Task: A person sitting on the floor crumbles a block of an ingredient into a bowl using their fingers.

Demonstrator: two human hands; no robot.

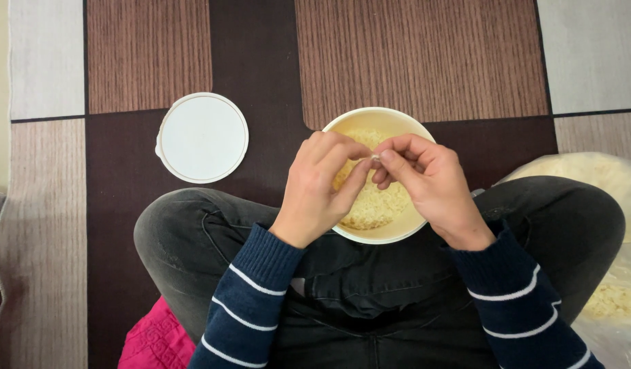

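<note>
person sits cross-legged on the carpet [151, 61], patchwork of brown, dark brown and grey blocks; round cream bowl [397, 236] sits in front of the crossed legs, near the middle of the carpet, rim just touching the dark trousers; bowl holds pale yellowish peeled bits, look like small cloves or kernels, can't tell which; both hands meet right over the bowl; left hand [319, 188] has fingers [353, 183] curled, thumb and forefinger pinched narrow on a tiny pale piece [375, 158]; right hand [431, 184] pinches the same piece from the other side, fingertips of the two hands touching; other right fingers tucked under; sleeves are navy with thin white stripes; flat round white lid [203, 137] lies on the carpet toward its left edge, well apart from the bowl, not touched; clear plastic bag [612, 198] with more of the pale stuff sits by the person's right knee at the right edge of the carpet, partly behind the leg; pink cloth [155, 342] pokes out under the left knee at the near edge.
</note>
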